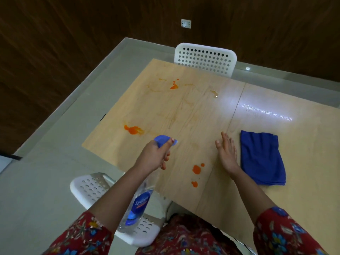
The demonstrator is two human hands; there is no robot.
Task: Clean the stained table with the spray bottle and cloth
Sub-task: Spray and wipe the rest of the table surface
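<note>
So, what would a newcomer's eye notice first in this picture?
Bright orange stains dot the pale wooden table, at its far side, left edge and near side. The left hand grips a blue-headed spray bottle; a blue cloth lies just right of the open right hand.

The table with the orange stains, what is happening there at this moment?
A person is cleaning it. The left hand grips the spray bottle, its blue head pointed over the table. The right hand is open, fingers straight, just left of the blue cloth, which lies on the table. The orange stains are not yet wiped: one near the bottle head, one near the front edge, one further back.
</note>
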